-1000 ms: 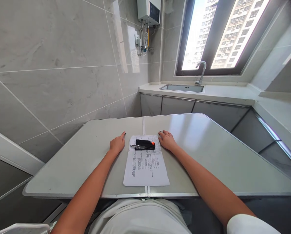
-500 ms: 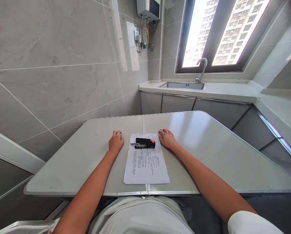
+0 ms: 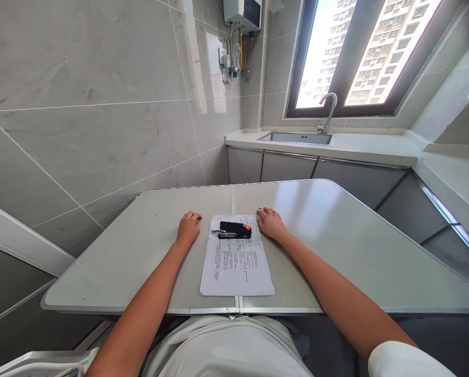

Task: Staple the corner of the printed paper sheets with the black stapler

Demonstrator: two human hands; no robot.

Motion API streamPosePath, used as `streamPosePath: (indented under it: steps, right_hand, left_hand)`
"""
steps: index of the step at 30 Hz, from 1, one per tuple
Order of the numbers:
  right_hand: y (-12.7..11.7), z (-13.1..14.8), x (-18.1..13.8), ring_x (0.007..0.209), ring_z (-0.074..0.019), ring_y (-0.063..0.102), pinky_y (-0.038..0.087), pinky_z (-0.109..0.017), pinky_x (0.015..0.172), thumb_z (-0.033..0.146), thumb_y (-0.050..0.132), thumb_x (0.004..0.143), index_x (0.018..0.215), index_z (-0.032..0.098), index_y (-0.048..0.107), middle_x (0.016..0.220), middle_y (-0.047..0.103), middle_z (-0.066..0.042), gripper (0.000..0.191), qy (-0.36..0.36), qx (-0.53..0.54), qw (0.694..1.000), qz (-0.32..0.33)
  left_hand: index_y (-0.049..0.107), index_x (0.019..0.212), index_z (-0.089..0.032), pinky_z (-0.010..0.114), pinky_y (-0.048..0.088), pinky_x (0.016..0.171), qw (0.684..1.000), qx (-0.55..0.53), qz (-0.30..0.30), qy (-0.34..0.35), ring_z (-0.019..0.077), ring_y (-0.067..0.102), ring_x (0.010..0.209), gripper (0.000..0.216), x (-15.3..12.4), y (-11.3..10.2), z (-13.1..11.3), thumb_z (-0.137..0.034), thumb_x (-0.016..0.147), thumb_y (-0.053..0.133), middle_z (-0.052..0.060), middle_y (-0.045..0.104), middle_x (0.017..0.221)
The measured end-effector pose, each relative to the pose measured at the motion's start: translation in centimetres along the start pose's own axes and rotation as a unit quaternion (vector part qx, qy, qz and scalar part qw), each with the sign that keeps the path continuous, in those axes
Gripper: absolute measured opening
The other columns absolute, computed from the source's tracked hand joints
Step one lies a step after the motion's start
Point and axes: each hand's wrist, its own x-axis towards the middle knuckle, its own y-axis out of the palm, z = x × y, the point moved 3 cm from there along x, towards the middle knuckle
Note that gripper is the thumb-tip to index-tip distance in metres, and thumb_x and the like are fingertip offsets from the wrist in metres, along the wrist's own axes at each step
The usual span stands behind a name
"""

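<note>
A printed sheet of paper (image 3: 236, 267) lies on the grey folding table (image 3: 336, 246) in front of me. A black stapler (image 3: 234, 230) with an orange end rests across the sheet's far edge. My left hand (image 3: 188, 228) rests on the table just left of the paper, fingers curled under, nothing in it. My right hand (image 3: 271, 223) lies flat on the table at the paper's right far corner, fingers stretched out, empty. Neither hand touches the stapler.
A tiled wall runs along the left. Behind the table stands a counter with a sink (image 3: 295, 137) and tap (image 3: 327, 111) under a window. A water heater (image 3: 242, 13) hangs on the wall. A white object (image 3: 33, 364) shows at the bottom left.
My left hand's fingers have curled in from stretched out to a loose fist. The right hand, paper and stapler have stayed put. The view has shifted slightly.
</note>
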Motion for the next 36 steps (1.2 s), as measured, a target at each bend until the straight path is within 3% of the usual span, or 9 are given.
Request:
streamPosePath:
  steps: [4,9,13,19,22,26,31,36]
  right_hand:
    - [0.1,-0.1,0.0,0.148,-0.0361,0.037,0.028,-0.050,0.122,0.034,0.041,0.104,0.148,0.020,0.056,0.160,0.044,-0.017,0.049,0.001,0.001,1.000,0.001]
    - [0.1,-0.2,0.0,0.148,-0.0346,0.038,0.028,-0.048,0.122,0.034,0.042,0.103,0.146,0.021,0.057,0.159,0.045,-0.016,0.047,0.002,0.007,1.000,-0.001]
    - [0.0,-0.1,-0.1,0.146,-0.0333,0.041,0.030,-0.047,0.121,0.033,0.046,0.101,0.143,0.021,0.060,0.157,0.048,-0.016,0.045,0.015,0.021,1.000,-0.012]
    - [-0.6,0.5,-0.7,0.137,-0.0298,0.049,0.039,-0.042,0.114,0.028,0.050,0.096,0.141,0.022,0.059,0.153,0.049,-0.013,0.046,0.036,0.053,0.997,-0.049]
    - [-1.0,0.8,-1.0,0.134,-0.0293,0.050,0.042,-0.042,0.110,0.024,0.048,0.094,0.134,0.022,0.063,0.148,0.051,-0.012,0.043,0.041,0.087,0.991,-0.094]
    - [-1.4,1.1,-1.2,0.129,-0.0293,0.052,0.044,-0.043,0.108,0.020,0.049,0.091,0.124,0.023,0.067,0.138,0.055,-0.012,0.038,0.030,0.144,0.981,-0.126]
    - [-1.4,1.1,-1.4,0.125,-0.0281,0.054,0.046,-0.040,0.105,0.018,0.048,0.089,0.123,0.023,0.067,0.137,0.051,-0.012,0.040,0.041,0.161,0.980,-0.110]
    - [-1.2,1.0,-1.4,0.126,-0.0296,0.052,0.046,-0.043,0.104,0.019,0.046,0.089,0.125,0.024,0.065,0.137,0.050,-0.012,0.041,0.050,0.154,0.981,-0.111]
  left_hand:
    - [0.071,0.110,-0.019,0.039,0.054,0.088,0.999,-0.028,-0.026,0.003,0.0253,0.063,0.098,0.032,-0.1,-0.1,0.1,-0.005,0.092,0.048,0.013,0.061,0.113]
    - [0.072,0.115,-0.019,0.042,0.053,0.095,0.998,-0.030,-0.051,-0.011,0.0280,0.060,0.109,0.036,-0.1,0.1,0.5,-0.004,0.091,0.049,0.015,0.059,0.130]
    - [0.074,0.103,-0.020,0.042,0.052,0.095,0.999,-0.032,-0.019,0.000,0.0288,0.060,0.108,0.031,-0.1,0.1,0.5,-0.007,0.094,0.048,0.013,0.068,0.111]
    - [0.065,0.093,-0.021,0.037,0.051,0.084,0.997,-0.073,-0.023,-0.029,0.0260,0.065,0.097,0.016,-0.6,-1.0,-0.4,-0.012,0.093,0.051,0.010,0.071,0.098]
    - [0.062,0.095,-0.022,0.034,0.052,0.078,0.973,-0.216,-0.034,-0.070,0.0216,0.068,0.084,0.007,-0.9,-1.5,-0.8,-0.025,0.095,0.056,0.006,0.075,0.094]
    - [0.062,0.099,-0.021,0.031,0.053,0.072,0.918,-0.385,-0.036,-0.088,0.0182,0.069,0.077,0.025,-1.0,-1.7,-1.1,-0.045,0.093,0.064,0.007,0.077,0.095]
    - [0.064,0.096,-0.019,0.030,0.052,0.070,0.895,-0.438,-0.026,-0.077,0.0157,0.063,0.073,0.038,-0.8,-1.8,-1.7,-0.056,0.089,0.068,0.007,0.074,0.090]
    - [0.061,0.096,-0.020,0.029,0.050,0.065,0.868,-0.495,0.035,-0.031,0.0133,0.059,0.066,0.037,-1.2,-2.0,-3.3,-0.056,0.091,0.067,0.006,0.073,0.092]
